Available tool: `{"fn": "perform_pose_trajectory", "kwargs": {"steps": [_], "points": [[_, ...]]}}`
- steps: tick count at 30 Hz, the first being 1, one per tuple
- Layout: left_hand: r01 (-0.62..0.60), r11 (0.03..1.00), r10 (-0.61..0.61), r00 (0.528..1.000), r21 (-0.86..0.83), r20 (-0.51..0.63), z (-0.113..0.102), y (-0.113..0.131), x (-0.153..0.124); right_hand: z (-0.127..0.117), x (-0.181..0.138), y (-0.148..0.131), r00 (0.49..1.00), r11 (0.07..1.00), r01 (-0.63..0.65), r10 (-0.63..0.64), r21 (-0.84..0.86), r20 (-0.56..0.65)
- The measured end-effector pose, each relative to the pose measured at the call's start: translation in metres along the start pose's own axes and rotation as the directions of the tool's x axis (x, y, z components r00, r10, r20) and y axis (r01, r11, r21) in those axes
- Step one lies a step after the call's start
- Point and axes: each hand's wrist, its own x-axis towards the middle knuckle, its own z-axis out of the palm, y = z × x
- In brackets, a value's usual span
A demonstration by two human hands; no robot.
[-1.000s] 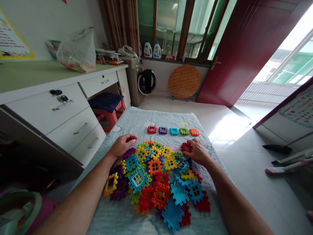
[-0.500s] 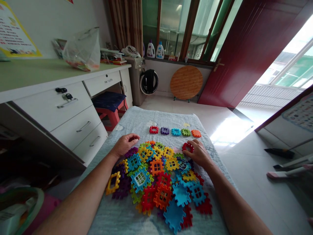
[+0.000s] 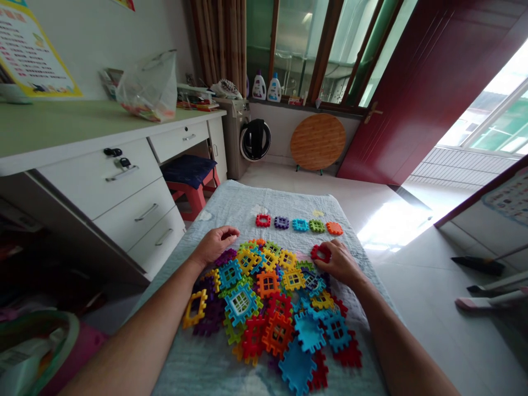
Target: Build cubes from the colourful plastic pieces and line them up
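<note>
My right hand (image 3: 341, 261) pinches a red interlocking plastic tile (image 3: 319, 253) with an open centre, at the upper right edge of a pile. At the pile's upper left, my left hand (image 3: 215, 246) is loosely curved with its fingers apart and nothing in it. Between my forearms spreads the heap of notched window tiles, among them an orange tile (image 3: 268, 284), a yellow tile (image 3: 293, 279) and a blue solid tile (image 3: 296, 367). Beyond both hands lies a row: a red tile (image 3: 263, 215), a purple tile (image 3: 281, 218), a blue tile (image 3: 293, 225), a green tile (image 3: 317, 220) and an orange solid tile (image 3: 334, 228).
A pale blue cloth (image 3: 235, 206) covers the table under the tiles. On the left stand a white desk (image 3: 94, 198) with drawers and a stool (image 3: 190, 170). A bin (image 3: 74, 330) is at the lower left. A round wooden tabletop (image 3: 317, 141) leans against the far wall.
The whole view has shifted slightly right and down. My right hand still holds the red tile, which is turned a little. My left hand and the row look the same.
</note>
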Motion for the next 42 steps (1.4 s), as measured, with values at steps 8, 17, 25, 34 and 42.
{"fn": "perform_pose_trajectory", "kwargs": {"steps": [8, 17, 25, 34, 42], "points": [[-0.02, 1.0, 0.02, 1.0, 0.019, -0.01, 0.0, 0.0, 0.0, -0.017, 0.025, -0.013, 0.993, 0.993, 0.112, -0.111, -0.034, 0.042], [-0.014, 1.0, 0.014, 1.0, 0.014, 0.009, -0.002, -0.004, 0.001, -0.008, 0.111, -0.105, 0.958, 0.958, 0.285, -0.285, -0.019, 0.017], [-0.01, 1.0, 0.01, 1.0, -0.004, 0.017, -0.004, -0.002, 0.0, 0.032, 0.162, -0.134, 0.954, 0.962, 0.267, -0.254, -0.065, 0.163], [-0.013, 1.0, 0.013, 1.0, -0.002, 0.023, -0.004, -0.002, 0.001, 0.047, 0.168, -0.135, 0.949, 0.952, 0.282, -0.259, -0.117, 0.179], [-0.009, 1.0, 0.009, 1.0, -0.004, 0.027, -0.004, -0.002, 0.0, 0.046, 0.169, -0.133, 0.951, 0.953, 0.275, -0.25, -0.13, 0.18]]}}
